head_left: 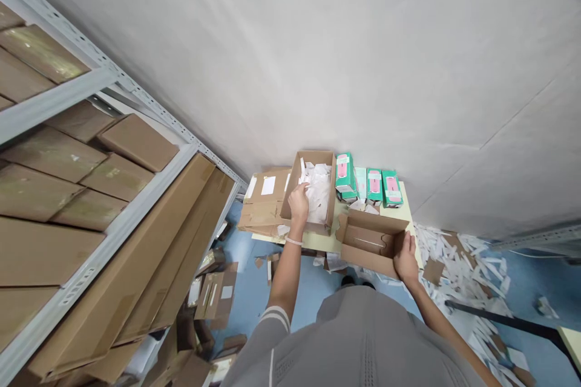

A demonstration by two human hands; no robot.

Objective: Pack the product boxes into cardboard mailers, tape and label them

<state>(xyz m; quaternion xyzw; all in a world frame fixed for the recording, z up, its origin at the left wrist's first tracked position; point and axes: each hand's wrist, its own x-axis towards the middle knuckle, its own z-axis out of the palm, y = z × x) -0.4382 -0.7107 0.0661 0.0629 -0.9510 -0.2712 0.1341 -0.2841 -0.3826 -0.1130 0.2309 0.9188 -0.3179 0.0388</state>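
My left hand (pixel 298 201) reaches over the near left side of an open cardboard box (pixel 331 208). Its fingers are curled together on white paper (pixel 319 184) that fills this box in loose, crumpled-looking pieces; the fingertips are partly hidden. My right hand (pixel 406 259) grips the right end of a smaller open carton (pixel 370 257), tilted at the table's front edge. Brown cardboard shows inside that carton. Behind it stand several green boxes with pink panels (pixel 374 184), close to the wall.
Flattened cardboard (pixel 261 214) lies at the left of the pale yellow table (pixel 405 208). Shelving (pixel 149 193) packed with cartons rises on the left. Paper scraps (pixel 472 266) cover the floor at right, and cardboard pieces (pixel 218 296) litter the blue floor at left. A wall (pixel 345 60) stands behind.
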